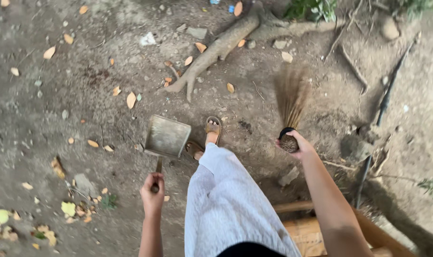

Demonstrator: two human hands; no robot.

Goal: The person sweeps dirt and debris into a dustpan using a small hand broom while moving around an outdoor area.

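My left hand (152, 194) grips the handle of a grey metal dustpan (167, 136), which hangs tilted above the dirt with its pan pointing away from me. My right hand (298, 144) is closed around the bound end of a short broom (290, 102) of brown bristles; the bristles fan out away from me and look blurred. Between the two hands is my leg in a white garment (231, 200), with my foot in a brown sandal (212, 128) on the ground.
Bare dirt ground is scattered with dry leaves (131, 99) and small stones. A thick tree root (216, 50) runs across the far middle. A thin dark pipe (382, 112) runs along the right side. A wooden frame (311, 228) stands at the lower right.
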